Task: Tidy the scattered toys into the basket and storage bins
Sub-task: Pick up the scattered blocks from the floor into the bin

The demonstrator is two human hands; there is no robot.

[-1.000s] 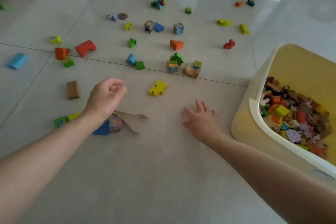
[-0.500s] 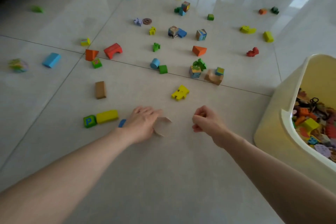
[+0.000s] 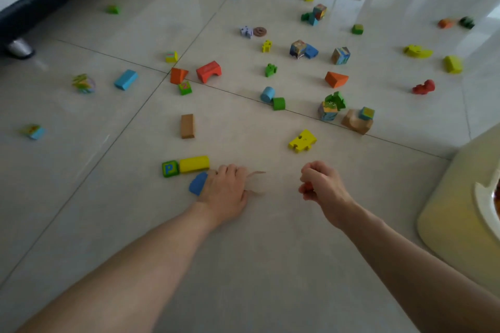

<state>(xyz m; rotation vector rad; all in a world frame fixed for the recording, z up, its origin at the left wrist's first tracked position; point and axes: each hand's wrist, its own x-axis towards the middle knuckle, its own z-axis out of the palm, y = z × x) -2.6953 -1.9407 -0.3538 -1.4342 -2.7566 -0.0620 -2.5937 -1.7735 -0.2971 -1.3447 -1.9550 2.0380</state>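
The left hand [image 3: 226, 192] presses down on a flat tan piece [image 3: 255, 182], fingers curled over it; half a second ago it was just arriving there. One blue block [image 3: 198, 183] touches its outer side. Just beyond lie one yellow bar [image 3: 194, 164] and one green cube [image 3: 170, 169] with the letter "P". The right hand [image 3: 320, 184] is clenched around something reddish; before, it was open. The yellow bin [image 3: 457, 213] stands to its right.
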